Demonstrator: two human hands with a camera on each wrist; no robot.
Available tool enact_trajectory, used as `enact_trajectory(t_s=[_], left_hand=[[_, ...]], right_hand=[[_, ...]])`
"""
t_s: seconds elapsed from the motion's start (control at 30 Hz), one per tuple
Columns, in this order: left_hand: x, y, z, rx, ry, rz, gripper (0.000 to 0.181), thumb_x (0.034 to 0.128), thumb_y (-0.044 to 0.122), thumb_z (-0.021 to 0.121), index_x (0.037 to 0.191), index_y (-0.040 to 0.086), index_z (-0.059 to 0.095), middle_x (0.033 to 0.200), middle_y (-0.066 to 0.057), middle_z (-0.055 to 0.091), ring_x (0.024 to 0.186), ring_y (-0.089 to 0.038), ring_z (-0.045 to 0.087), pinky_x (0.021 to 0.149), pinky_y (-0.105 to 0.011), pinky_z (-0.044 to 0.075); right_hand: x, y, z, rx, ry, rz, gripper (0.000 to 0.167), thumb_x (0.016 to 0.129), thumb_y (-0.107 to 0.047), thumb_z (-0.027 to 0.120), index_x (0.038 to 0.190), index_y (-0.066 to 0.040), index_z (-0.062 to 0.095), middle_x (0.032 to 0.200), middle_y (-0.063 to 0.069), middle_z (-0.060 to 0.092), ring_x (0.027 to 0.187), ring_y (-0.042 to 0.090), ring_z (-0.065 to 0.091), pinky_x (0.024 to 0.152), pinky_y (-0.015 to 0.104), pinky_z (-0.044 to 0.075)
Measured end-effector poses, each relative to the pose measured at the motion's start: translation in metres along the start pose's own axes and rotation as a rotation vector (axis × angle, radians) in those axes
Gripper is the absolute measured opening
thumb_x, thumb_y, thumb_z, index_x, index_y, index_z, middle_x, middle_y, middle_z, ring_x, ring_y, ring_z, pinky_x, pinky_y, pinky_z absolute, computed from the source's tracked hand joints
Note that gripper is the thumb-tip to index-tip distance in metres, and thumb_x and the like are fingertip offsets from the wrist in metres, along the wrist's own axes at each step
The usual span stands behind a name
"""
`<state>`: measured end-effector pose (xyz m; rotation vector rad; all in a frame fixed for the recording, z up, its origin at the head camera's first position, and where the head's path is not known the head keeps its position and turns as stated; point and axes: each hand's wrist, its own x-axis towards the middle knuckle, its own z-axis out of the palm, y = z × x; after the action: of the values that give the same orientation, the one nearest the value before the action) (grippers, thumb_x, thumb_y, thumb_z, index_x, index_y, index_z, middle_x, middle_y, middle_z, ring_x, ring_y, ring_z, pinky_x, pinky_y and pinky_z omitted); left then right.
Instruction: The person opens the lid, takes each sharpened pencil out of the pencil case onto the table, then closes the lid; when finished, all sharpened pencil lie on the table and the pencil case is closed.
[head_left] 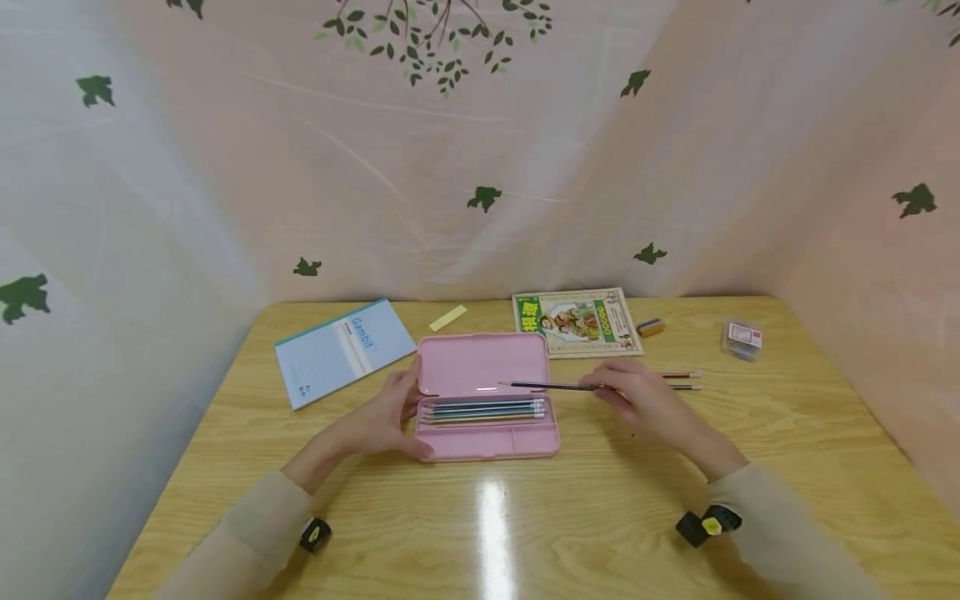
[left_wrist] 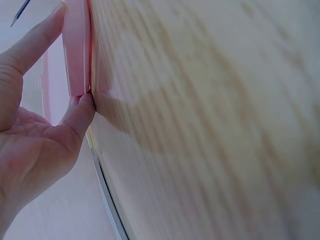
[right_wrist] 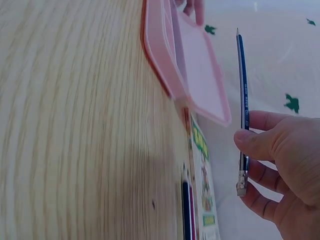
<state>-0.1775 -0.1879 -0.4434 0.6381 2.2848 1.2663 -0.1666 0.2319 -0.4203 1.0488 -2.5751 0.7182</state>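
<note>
A pink pencil case [head_left: 465, 443] lies with its lid [head_left: 483, 362] folded back, and several pencils [head_left: 483, 410] lie side by side in its rear compartment. My left hand [head_left: 382, 421] holds the case by its left end, thumb at the front corner and fingers near the hinge. In my right hand [head_left: 639, 398], a dark pencil [right_wrist: 243, 95] is pinched toward its eraser end. Its sharpened tip points left, above the case's lid edge. Two more pencils [head_left: 686, 387] lie on the table beyond the right hand, partly hidden by it.
A blue notebook [head_left: 341, 354] lies at the back left, near a pale yellow strip [head_left: 447, 317]. Behind the case is an illustrated booklet [head_left: 581, 323], with a small orange-and-blue block [head_left: 650, 327] beside it. A small clear box [head_left: 742, 340] stands at the right.
</note>
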Motion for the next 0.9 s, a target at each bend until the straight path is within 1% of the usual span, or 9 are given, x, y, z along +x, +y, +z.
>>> enact_trajectory(t_s=[0.1,0.17,0.27,0.4,0.57,0.73,0.9], left_hand=[[0.000,0.000,0.000,0.013,-0.002,-0.009,0.139,0.0744,0.024,0.093,0.162,0.018,-0.015,0.154,-0.017,0.010,0.139,-0.031,0.034,0.119,-0.043,0.030],[0.000,0.000,0.000,0.017,-0.001,-0.015,0.139,0.0743,0.025,0.093,0.162,0.018,-0.015,0.154,-0.016,0.011,0.140,-0.031,0.035,0.119,-0.042,0.030],[0.000,0.001,0.000,0.010,-0.002,-0.019,0.140,0.0737,0.023,0.094,0.162,0.017,-0.015,0.154,-0.017,0.011,0.140,-0.031,0.037,0.119,-0.041,0.031],[-0.001,0.004,0.000,0.011,-0.003,-0.018,0.140,0.0733,0.022,0.094,0.161,0.016,-0.015,0.154,-0.018,0.011,0.141,-0.032,0.036,0.119,-0.041,0.030],[0.000,0.005,0.000,0.008,0.003,-0.010,0.141,0.0727,0.021,0.094,0.161,0.016,-0.015,0.153,-0.018,0.011,0.141,-0.032,0.035,0.119,-0.042,0.029],[0.000,0.003,0.000,0.021,-0.006,-0.015,0.140,0.0738,0.024,0.094,0.161,0.018,-0.016,0.154,-0.017,0.010,0.141,-0.031,0.033,0.120,-0.043,0.029],[0.001,0.002,0.000,0.007,-0.006,-0.022,0.141,0.0726,0.023,0.094,0.161,0.018,-0.015,0.153,-0.017,0.011,0.140,-0.033,0.038,0.120,-0.044,0.029]], right_hand=[[-0.010,0.011,-0.007,-0.024,0.023,0.005,0.033,0.082,0.015,0.075,0.107,-0.007,0.077,0.105,0.006,0.071,0.097,0.024,0.067,0.076,0.043,0.060],[-0.017,0.018,-0.012,-0.042,0.040,0.009,0.035,0.080,0.017,0.076,0.105,-0.007,0.077,0.105,0.008,0.071,0.097,0.026,0.067,0.076,0.045,0.060],[-0.029,0.030,-0.017,-0.078,0.051,0.020,0.037,0.078,0.018,0.077,0.104,-0.008,0.077,0.104,0.009,0.070,0.096,0.027,0.067,0.074,0.047,0.060],[-0.045,0.048,-0.021,-0.128,0.043,0.027,0.036,0.077,0.016,0.078,0.104,-0.008,0.077,0.101,0.008,0.069,0.093,0.025,0.066,0.073,0.047,0.059],[-0.059,0.067,-0.028,-0.186,0.020,0.038,0.034,0.077,0.012,0.079,0.103,-0.009,0.076,0.100,0.005,0.069,0.091,0.024,0.065,0.074,0.048,0.057],[-0.070,0.075,-0.031,-0.203,0.031,0.051,0.034,0.076,0.013,0.080,0.101,-0.010,0.077,0.099,0.005,0.069,0.090,0.025,0.064,0.073,0.048,0.055],[-0.076,0.079,-0.031,-0.212,-0.011,0.108,0.031,0.078,0.011,0.079,0.102,-0.009,0.078,0.100,0.007,0.070,0.091,0.028,0.064,0.076,0.051,0.057]])
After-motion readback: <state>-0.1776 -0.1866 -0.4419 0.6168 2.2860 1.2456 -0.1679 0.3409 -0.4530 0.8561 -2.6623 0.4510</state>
